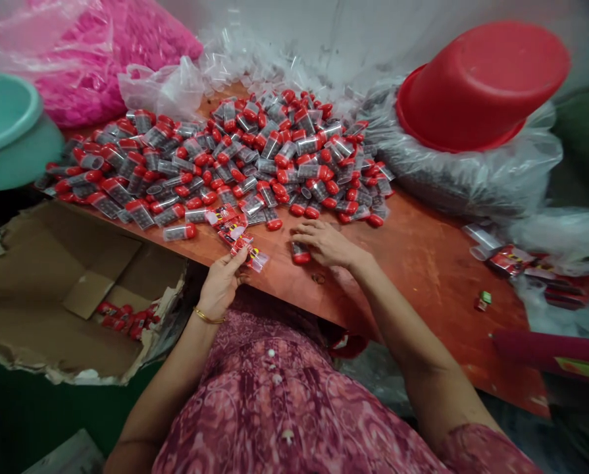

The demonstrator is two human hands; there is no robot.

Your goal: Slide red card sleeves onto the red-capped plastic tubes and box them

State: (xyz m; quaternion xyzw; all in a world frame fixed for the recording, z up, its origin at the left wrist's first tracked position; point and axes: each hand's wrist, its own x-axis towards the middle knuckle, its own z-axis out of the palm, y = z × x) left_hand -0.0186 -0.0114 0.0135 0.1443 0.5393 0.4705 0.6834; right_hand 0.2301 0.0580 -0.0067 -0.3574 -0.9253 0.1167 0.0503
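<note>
My left hand [221,284] pinches a strip of red printed plastic wrappers [232,230] near the table's front edge; the strip's far end lies against the pile. My right hand [326,243] curls over a small clear tube with a red cap [301,254], which lies on the table with its capped end toward me. Fingers cover most of that tube. Behind both hands spreads a big heap of similar red-capped tubes [274,145] with dark contents. One loose tube [179,232] lies at the heap's front edge, left of the wrappers.
An open cardboard box [37,263] below the table's left edge holds several red wrapped pieces [131,320]. A teal tub [12,131] and a bag of pink pieces [101,52] stand left. A red bucket [482,85] sits upside down on a plastic bag [466,171] at right.
</note>
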